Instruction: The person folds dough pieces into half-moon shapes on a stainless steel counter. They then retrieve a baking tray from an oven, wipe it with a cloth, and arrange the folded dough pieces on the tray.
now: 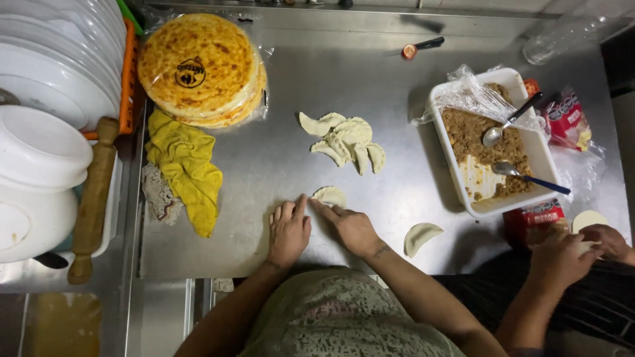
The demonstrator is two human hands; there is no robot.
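Note:
My left hand (288,228) lies flat on the steel counter (278,158), fingers together, just left of a small folded dough dumpling (330,194). My right hand (349,225) reaches its fingertips to the near edge of that dumpling and presses on it. Farther back sits a pile of several finished folded dumplings (346,140). One more folded dumpling (421,236) lies alone to the right of my right wrist.
A white tray of brown minced filling (493,142) holds two spoons at right. Another person's hands (574,251) work dough at bottom right. Bagged flatbreads (198,66), a yellow cloth (188,165), a wooden rolling pin (91,198) and stacked white plates (53,59) stand at left.

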